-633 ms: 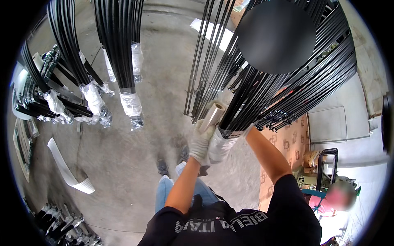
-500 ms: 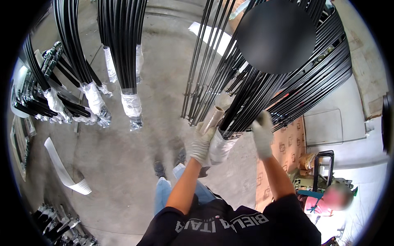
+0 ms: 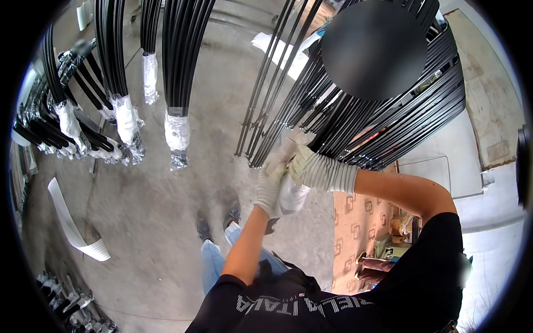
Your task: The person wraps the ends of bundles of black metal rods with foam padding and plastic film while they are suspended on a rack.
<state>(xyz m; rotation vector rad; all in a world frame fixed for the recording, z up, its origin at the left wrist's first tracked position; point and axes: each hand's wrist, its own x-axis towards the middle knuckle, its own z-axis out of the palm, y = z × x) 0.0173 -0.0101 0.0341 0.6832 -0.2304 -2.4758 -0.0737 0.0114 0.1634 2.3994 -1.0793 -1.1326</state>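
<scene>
A bundle of black rods (image 3: pixel 344 125) slants down toward me, its near end wrapped in clear and white plastic film (image 3: pixel 291 197). My left hand (image 3: pixel 270 186), in a pale knitted glove, is closed on a roll of stretch film (image 3: pixel 284 150) beside the bundle. My right hand (image 3: pixel 312 166), gloved too, reaches across over the bundle's end, its bent fingers closed at the roll next to my left hand. Both hands partly cover the roll and the bundle's end.
Many loose black rods (image 3: pixel 427 111) lie fanned out at the upper right. More black bundles with wrapped ends (image 3: pixel 177 133) hang or stand at the left. A curved white strip (image 3: pixel 72 227) lies on the concrete floor (image 3: pixel 155 222). Another person's legs (image 3: pixel 377 272) show at the lower right.
My right hand has moved left from the bundle's right side, across its wrapped end to the roll. My left hand stays at the roll; the view has shifted slightly.
</scene>
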